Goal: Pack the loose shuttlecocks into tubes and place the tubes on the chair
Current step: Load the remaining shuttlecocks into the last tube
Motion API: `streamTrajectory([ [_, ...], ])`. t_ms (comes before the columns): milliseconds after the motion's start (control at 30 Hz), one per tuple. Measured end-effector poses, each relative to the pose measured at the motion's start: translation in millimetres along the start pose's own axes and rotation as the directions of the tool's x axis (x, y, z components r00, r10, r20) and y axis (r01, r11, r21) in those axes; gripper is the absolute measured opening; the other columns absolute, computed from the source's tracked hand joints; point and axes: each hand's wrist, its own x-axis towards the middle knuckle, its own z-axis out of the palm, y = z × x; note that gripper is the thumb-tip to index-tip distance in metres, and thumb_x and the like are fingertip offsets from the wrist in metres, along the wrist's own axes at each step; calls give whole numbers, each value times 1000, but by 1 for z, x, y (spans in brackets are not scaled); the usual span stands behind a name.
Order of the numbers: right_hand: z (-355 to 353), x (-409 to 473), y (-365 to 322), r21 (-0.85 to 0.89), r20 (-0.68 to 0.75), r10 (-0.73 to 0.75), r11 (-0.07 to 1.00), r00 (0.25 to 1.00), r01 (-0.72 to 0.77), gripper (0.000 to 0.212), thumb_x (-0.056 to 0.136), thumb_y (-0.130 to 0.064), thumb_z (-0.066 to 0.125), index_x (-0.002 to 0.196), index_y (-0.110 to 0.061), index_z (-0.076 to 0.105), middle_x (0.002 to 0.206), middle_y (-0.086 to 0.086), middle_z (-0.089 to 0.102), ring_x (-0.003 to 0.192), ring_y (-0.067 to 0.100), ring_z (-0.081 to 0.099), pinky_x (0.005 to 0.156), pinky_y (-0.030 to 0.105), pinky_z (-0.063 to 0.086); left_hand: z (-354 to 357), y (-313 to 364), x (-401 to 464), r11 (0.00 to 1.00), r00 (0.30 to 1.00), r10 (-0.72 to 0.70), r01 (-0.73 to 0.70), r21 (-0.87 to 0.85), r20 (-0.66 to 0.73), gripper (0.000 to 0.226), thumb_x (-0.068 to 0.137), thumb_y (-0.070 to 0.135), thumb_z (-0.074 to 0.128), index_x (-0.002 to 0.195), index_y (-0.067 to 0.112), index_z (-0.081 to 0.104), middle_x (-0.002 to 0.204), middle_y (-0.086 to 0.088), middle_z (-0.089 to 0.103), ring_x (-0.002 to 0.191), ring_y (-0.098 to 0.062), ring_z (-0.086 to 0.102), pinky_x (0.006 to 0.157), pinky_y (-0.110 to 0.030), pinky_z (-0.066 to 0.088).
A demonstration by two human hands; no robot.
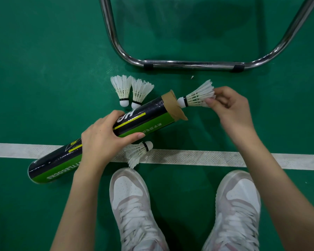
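Feeding a white feather shuttlecock (198, 97) into a long black-and-green cardboard tube (101, 136) on the green court floor (43, 69).

The left hand (101, 140) grips the tube's middle, fingers curled round it; the right hand (228, 104) pinches the shuttlecock's feathers, its cork at the tube's brown open mouth. Two loose shuttlecocks (132, 90) stand just beyond the tube, another (138, 153) lies on the white line (225, 159). The chrome chair frame (188, 64) sits farther off, white sneakers (134, 205) nearest.

A green floor (43, 60) spreads out underfoot, crossed by a white line (198, 157). Two pale laced sneakers (132, 200) stand near it, and a tiny white scrap (192, 77) lies farther off.
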Motion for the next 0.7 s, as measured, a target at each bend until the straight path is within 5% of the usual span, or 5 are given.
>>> streamTrajectory([
  [467,19,-33,-21,216,211,16,974,977,-63,13,86,-5,60,91,-16,61,80,-10,69,77,0,63,74,11,48,-1,15,-4,1000,999,15,-16,13,37,75,52,82,40,110,37,50,100,13,60,99,-14,54,69,-30,27],
  [700,31,-37,-23,126,214,13,991,977,-41,35,68,-4,78,89,-22,57,81,-12,65,72,-4,58,71,10,44,-2,18,-4,1000,1000,18,-18,7,22,75,52,81,41,111,35,52,101,12,61,100,-15,54,68,-30,26],
])
